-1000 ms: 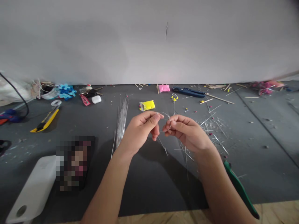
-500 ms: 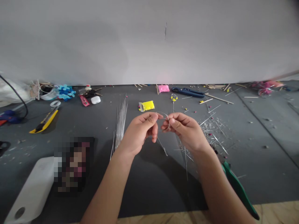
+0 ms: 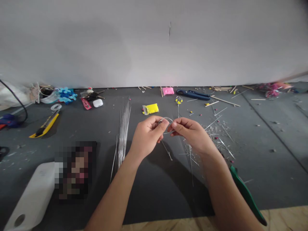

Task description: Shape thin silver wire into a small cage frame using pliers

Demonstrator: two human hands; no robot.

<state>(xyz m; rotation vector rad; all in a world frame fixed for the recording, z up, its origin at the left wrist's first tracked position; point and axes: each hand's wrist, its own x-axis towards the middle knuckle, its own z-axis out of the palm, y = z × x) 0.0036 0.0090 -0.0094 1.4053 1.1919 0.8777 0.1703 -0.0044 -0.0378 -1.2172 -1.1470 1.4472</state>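
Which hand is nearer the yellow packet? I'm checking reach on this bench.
Left. The left hand sits just below the yellow packet, while the right hand lies further off to its lower right; both pinch the thin wire loop.

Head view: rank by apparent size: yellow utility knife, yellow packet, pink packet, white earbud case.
1. yellow utility knife, clearly the longest.
2. yellow packet.
3. pink packet and white earbud case look about alike; the pink packet lies farther back by the wall, so I won't rank those two.
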